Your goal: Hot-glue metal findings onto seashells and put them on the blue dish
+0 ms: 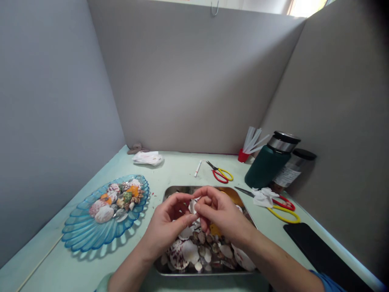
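Note:
Above the metal tray (pixel 209 275), my left hand (pixel 170 219) and my right hand (pixel 220 211) meet, fingertips pinched on a small whitish seashell (pixel 193 206). Fingers cover much of it, so its full shape is hidden. Below them the tray holds a heap of loose shells: white scallops (pixel 190 252), a purple-speckled scallop (pixel 178 256) and small brown shells (pixel 202 237). To the left, a blue scalloped glass dish (pixel 91 239) carries a cluster of colourful shells (pixel 103 214).
Behind the tray lie small red-and-yellow scissors (pixel 223 175) and a white stick (pixel 197 168). On the right are larger scissors (pixel 284 209), crumpled tissue (pixel 264 198), a green bottle (pixel 269 164), a red cup of strips (pixel 243 156) and a black phone-like slab (pixel 322 255). White packaging (pixel 148 158) lies back left.

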Demonstrator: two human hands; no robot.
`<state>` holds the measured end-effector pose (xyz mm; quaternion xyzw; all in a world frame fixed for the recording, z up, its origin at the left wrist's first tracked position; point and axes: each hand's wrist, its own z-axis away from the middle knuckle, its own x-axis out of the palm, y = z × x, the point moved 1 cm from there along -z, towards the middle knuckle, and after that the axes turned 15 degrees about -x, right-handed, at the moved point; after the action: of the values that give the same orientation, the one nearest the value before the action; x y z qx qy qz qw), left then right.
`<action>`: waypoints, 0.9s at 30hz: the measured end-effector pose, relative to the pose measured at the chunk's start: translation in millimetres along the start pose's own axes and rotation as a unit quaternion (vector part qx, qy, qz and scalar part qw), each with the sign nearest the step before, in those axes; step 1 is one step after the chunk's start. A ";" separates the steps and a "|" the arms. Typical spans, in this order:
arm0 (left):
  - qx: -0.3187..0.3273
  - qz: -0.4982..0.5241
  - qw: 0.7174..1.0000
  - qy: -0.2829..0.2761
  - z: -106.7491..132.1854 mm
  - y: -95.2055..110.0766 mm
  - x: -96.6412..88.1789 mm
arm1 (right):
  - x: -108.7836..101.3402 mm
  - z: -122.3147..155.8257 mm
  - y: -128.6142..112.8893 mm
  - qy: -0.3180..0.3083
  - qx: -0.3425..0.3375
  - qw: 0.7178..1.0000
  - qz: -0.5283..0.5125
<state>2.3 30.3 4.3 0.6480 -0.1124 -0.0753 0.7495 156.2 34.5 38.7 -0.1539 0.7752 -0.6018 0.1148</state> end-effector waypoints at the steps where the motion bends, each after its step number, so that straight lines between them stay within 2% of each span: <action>1: -0.001 0.003 1.000 0.001 0.2 0.0 -0.1 | 0.0 0.0 0.2 0.001 0.000 1.000 -0.003; 17: 0.017 -0.020 1.000 0.012 1.3 1.1 -1.4 | 0.7 -0.1 2.6 -0.030 0.007 0.999 -0.024; 20: 0.006 -0.013 0.999 0.031 2.2 2.9 -0.1 | -0.4 0.0 1.9 -0.020 0.006 1.000 0.012; 23: 0.003 -0.005 0.998 0.059 1.9 4.4 1.3 | -2.7 0.3 1.7 0.012 -0.024 0.997 0.074; 27: 0.009 -0.027 0.997 0.071 0.8 4.1 1.7 | -4.1 0.8 3.0 0.009 -0.044 0.989 0.140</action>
<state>3.5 29.7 8.5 0.6614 -0.0422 -0.0485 0.7473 160.0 36.1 35.5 -0.0437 0.8158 -0.5466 0.1840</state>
